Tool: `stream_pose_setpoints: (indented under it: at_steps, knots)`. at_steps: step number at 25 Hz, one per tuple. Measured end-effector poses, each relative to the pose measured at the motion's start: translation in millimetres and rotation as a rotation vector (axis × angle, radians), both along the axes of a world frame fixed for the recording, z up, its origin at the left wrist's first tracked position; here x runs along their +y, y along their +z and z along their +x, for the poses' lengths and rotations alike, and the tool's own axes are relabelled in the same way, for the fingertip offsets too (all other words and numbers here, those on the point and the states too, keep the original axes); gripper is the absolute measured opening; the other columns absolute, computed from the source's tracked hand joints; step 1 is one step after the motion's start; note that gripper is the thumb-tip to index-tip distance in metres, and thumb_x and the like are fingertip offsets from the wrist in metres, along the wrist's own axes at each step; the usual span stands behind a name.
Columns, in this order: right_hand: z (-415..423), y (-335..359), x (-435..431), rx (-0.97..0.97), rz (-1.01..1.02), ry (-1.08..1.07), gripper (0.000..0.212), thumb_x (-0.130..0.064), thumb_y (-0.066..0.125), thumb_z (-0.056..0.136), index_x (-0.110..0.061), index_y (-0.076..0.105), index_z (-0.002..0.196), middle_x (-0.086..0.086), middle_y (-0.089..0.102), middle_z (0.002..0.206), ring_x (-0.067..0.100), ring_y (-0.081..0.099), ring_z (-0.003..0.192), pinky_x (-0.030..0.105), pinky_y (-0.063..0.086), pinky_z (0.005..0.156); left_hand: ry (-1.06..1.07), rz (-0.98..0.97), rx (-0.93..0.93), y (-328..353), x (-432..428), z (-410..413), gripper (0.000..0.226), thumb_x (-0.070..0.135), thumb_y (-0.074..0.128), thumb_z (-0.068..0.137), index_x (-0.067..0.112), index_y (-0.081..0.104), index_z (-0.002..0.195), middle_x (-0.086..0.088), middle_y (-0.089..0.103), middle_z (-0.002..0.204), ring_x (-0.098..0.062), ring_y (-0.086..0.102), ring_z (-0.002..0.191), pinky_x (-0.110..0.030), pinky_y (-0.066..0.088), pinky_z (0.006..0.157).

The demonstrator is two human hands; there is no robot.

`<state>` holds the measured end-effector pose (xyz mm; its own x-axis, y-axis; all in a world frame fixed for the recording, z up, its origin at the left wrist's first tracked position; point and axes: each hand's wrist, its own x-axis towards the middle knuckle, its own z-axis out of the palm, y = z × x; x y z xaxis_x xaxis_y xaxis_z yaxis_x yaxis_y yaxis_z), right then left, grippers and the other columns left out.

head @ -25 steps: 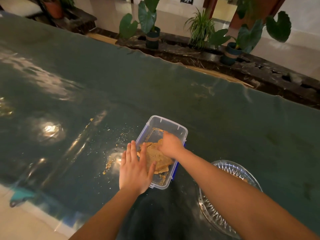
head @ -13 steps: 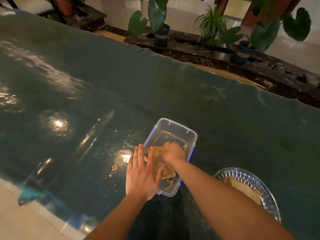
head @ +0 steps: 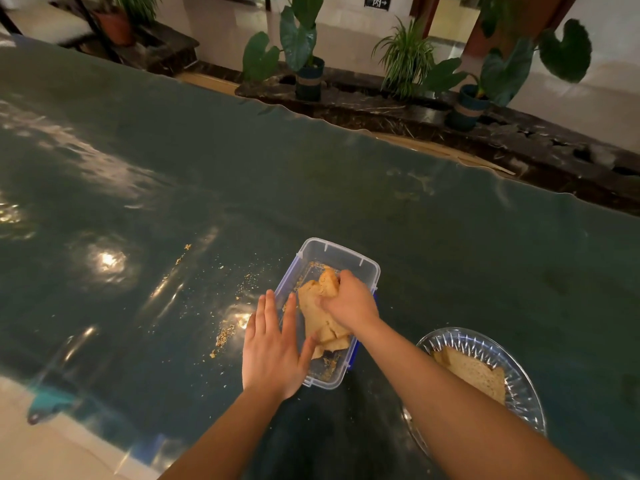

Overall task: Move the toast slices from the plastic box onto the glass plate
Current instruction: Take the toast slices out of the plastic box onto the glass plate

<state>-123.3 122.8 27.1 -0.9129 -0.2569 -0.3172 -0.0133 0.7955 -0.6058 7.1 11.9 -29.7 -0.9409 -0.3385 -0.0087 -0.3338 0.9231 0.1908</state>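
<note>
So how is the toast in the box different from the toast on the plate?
The toast in the plastic box is lifted and bent, gripped by the right hand; the toast on the glass plate lies flat, untouched. The box toast looks broken into pieces, while the plate toast looks like whole slices. Both are pale brown bread.

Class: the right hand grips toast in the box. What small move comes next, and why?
Probably lift the toast clear of the box toward the plate: the right hand already grips it, the left hand steadies the box, and the plate has room.
</note>
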Motion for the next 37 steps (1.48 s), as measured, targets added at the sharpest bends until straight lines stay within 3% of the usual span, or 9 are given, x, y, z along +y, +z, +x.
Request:
stream_pose_setpoints:
  at_steps: [4, 9, 13, 16, 21, 30, 34, 37]
  knots:
    - [-4, 20, 31, 0.025, -0.105, -0.127, 0.042, -0.036, 0.076, 0.076, -0.018, 0.056, 0.108, 0.001, 0.067, 0.106, 0.025, 0.064, 0.098, 0.037, 0.05, 0.078, -0.001, 0.0, -0.021, 1, 0, 0, 0.077, 0.071, 0.013, 0.093, 0.026, 0.013, 0.156, -0.014, 0.007, 0.166, -0.032, 0.005, 0.152, -0.047, 0.009, 0.121]
    - [10, 40, 80, -0.036, -0.351, -0.276, 0.035, -0.033, 0.079, 0.076, -0.03, 0.052, 0.096, -0.014, 0.059, 0.095, 0.015, 0.062, 0.092, 0.037, 0.054, 0.076, 0.01, 0.005, -0.03, 2, -1, -1, 0.078, 0.07, 0.012, 0.093, 0.024, 0.014, 0.156, -0.015, 0.008, 0.165, -0.033, 0.007, 0.152, -0.048, 0.012, 0.121]
    - [34, 45, 127, -0.03, -0.461, -0.429, 0.034, -0.028, 0.082, 0.075, -0.034, 0.053, 0.091, -0.005, 0.066, 0.101, 0.019, 0.065, 0.093, 0.049, 0.057, 0.084, -0.004, 0.005, -0.034, 6, 1, 0, 0.079, 0.07, 0.011, 0.093, 0.022, 0.014, 0.156, -0.017, 0.01, 0.165, -0.034, 0.009, 0.152, -0.049, 0.016, 0.121]
    - [47, 46, 165, -0.04, -0.463, -0.512, 0.034, -0.03, 0.082, 0.075, -0.033, 0.055, 0.095, -0.004, 0.067, 0.104, 0.02, 0.066, 0.095, 0.049, 0.058, 0.084, -0.008, 0.011, -0.034, 8, 2, 0, 0.082, 0.073, 0.006, 0.09, 0.025, 0.009, 0.156, -0.013, 0.003, 0.166, -0.033, 0.005, 0.152, -0.047, 0.011, 0.121]
    - [64, 42, 222, -0.003, -0.453, -0.615, 0.041, -0.026, 0.083, 0.075, -0.017, 0.06, 0.108, 0.004, 0.071, 0.105, 0.025, 0.069, 0.092, 0.05, 0.059, 0.08, -0.01, 0.012, -0.043, 11, 2, 0, 0.08, 0.072, 0.008, 0.091, 0.025, 0.007, 0.156, -0.012, 0.001, 0.166, -0.033, 0.004, 0.152, -0.048, 0.011, 0.121]
    - [86, 9, 272, -0.164, -0.677, -0.78, 0.037, -0.014, 0.08, 0.078, -0.013, 0.061, 0.11, 0.012, 0.072, 0.108, 0.033, 0.072, 0.093, 0.057, 0.06, 0.079, -0.018, 0.009, -0.065, 18, 4, 0, 0.078, 0.069, 0.013, 0.092, 0.024, 0.012, 0.156, -0.013, 0.001, 0.166, -0.034, 0.003, 0.152, -0.049, 0.011, 0.121]
    - [92, -14, 281, -0.247, -0.682, -0.826, 0.041, -0.011, 0.078, 0.08, -0.01, 0.059, 0.117, 0.013, 0.071, 0.111, 0.035, 0.07, 0.096, 0.055, 0.06, 0.079, -0.023, 0.008, -0.07, 19, 4, 0, 0.079, 0.07, 0.011, 0.092, 0.024, 0.012, 0.156, -0.014, -0.001, 0.166, -0.034, 0.001, 0.152, -0.049, 0.01, 0.121]
    - [94, -27, 289, -0.182, -0.455, -0.825, 0.034, -0.013, 0.076, 0.082, -0.007, 0.061, 0.112, 0.012, 0.072, 0.103, 0.033, 0.07, 0.092, 0.056, 0.058, 0.083, -0.03, 0.003, -0.07, 19, 5, 0, 0.078, 0.069, 0.012, 0.092, 0.024, 0.012, 0.156, -0.014, -0.001, 0.166, -0.034, -0.001, 0.152, -0.05, 0.009, 0.122]
